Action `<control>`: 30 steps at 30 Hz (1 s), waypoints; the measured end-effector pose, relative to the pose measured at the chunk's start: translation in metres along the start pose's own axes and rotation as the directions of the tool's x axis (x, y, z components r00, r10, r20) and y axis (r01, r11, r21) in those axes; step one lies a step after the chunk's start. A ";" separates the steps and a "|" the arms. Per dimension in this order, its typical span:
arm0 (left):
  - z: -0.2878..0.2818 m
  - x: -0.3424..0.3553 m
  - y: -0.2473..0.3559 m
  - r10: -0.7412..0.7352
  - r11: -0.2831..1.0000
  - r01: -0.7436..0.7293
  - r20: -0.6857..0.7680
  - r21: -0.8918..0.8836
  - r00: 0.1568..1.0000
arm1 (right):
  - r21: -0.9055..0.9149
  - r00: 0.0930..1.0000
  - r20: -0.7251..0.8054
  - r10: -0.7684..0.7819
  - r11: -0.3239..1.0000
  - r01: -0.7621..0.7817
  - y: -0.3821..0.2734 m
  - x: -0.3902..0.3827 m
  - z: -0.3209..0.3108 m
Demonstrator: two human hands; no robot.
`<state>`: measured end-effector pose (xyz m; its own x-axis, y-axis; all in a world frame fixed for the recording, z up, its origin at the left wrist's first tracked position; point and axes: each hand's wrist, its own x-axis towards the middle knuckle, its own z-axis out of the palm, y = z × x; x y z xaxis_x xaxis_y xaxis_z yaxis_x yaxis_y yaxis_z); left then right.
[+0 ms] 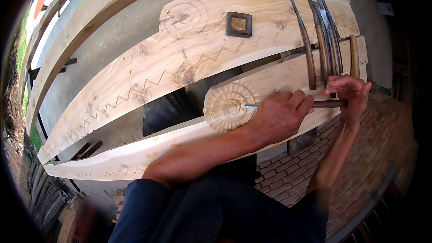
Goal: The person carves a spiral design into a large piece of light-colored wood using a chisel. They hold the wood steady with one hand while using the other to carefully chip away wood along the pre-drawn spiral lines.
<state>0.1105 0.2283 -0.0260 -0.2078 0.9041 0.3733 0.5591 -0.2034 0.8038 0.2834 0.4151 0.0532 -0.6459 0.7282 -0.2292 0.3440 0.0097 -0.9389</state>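
My left hand [279, 114] is wrapped round a carving chisel [329, 104] with a narrow metal blade and dark wooden handle. The blade's tip meets a round, petalled rosette [219, 103] carved in the near wooden plank [279, 81]. At the handle's butt end is my right hand [353, 96], its palm against or very close to the end and its fingers loosely bent and apart. Just beyond that hand, several more chisels [330, 54] lie side by side across the boards, with one chisel [306, 49] slightly apart and another wooden handle [354, 56] at the right.
Beyond a gap lies a wider curved plank [207, 27] with pencilled circles and a carved zigzag line. A small dark square frame [230, 30] with a tan centre rests on it. Curved wooden beams [81, 31] stand at the left; brick paving [288, 171] shows below.
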 end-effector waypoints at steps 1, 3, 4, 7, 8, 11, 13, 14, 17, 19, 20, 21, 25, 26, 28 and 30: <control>-0.001 -0.001 0.000 -0.005 1.000 0.005 0.001 0.000 1.000 | 0.013 1.000 0.012 0.001 1.000 -0.001 0.001 0.000 -0.004; -0.002 0.000 0.000 -0.002 1.000 0.002 -0.006 0.000 1.000 | 0.153 0.999 -0.029 -0.043 0.987 0.047 0.004 -0.002 -0.030; -0.001 0.001 0.000 0.005 1.000 -0.005 -0.011 0.002 1.000 | 0.220 0.997 -0.051 -0.063 0.973 0.072 0.005 -0.003 -0.040; 0.002 -0.002 -0.001 -0.006 1.000 0.005 0.006 0.005 1.000 | -0.178 0.999 -0.013 -0.041 0.983 0.039 0.011 -0.007 0.008; 0.000 -0.003 -0.001 -0.015 1.000 0.015 0.018 0.007 1.000 | 0.102 1.000 0.013 -0.019 0.995 0.018 0.012 -0.007 0.002; -0.002 -0.002 0.000 -0.016 1.000 0.016 0.026 -0.015 1.000 | 0.007 0.999 -0.046 0.011 1.000 -0.010 0.010 -0.011 -0.008; -0.001 -0.002 0.000 -0.006 1.000 0.006 0.001 -0.013 1.000 | 0.207 0.994 -0.094 -0.055 0.976 0.073 0.010 -0.016 -0.031; -0.001 -0.003 -0.001 -0.002 1.000 0.002 -0.009 -0.010 1.000 | 0.307 0.989 -0.121 -0.082 0.945 0.116 0.011 -0.016 -0.038; -0.002 -0.005 -0.001 -0.067 0.998 0.067 0.034 -0.015 0.997 | -0.150 0.997 -0.070 -0.038 0.988 0.027 0.010 -0.008 0.025; 0.000 -0.003 0.000 -0.034 0.999 0.034 0.003 -0.023 0.999 | 0.118 0.999 -0.040 0.002 0.993 0.002 0.021 -0.012 -0.004; 0.000 -0.004 0.000 -0.021 0.999 0.021 -0.009 -0.024 1.000 | 0.085 0.998 -0.063 0.012 0.996 -0.006 0.018 -0.013 -0.007; -0.001 -0.005 0.000 -0.025 1.000 0.025 0.004 -0.017 1.000 | 0.051 0.996 -0.086 0.020 0.999 -0.016 0.018 -0.014 -0.011; -0.006 -0.007 0.001 0.094 0.991 -0.094 0.005 0.097 0.996 | 0.037 0.991 -0.126 0.036 0.999 -0.032 0.017 -0.030 -0.010; -0.008 -0.010 0.000 0.153 0.977 -0.152 0.003 0.152 0.988 | -0.087 0.999 -0.050 0.014 0.996 -0.019 -0.002 -0.034 0.008; -0.005 -0.013 0.001 0.163 0.976 -0.160 -0.012 0.146 0.987 | -0.144 0.998 0.031 0.060 0.988 -0.055 -0.012 -0.043 0.009; -0.001 -0.014 0.002 0.188 0.975 -0.184 -0.019 0.122 0.982 | -0.170 0.988 0.073 0.135 0.978 -0.121 -0.025 -0.054 0.012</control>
<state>0.1134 0.2149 -0.0290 -0.1145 0.8423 0.5267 0.6813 -0.3194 0.6587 0.3013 0.3677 0.0862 -0.6413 0.6711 -0.3721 0.5305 0.0373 -0.8469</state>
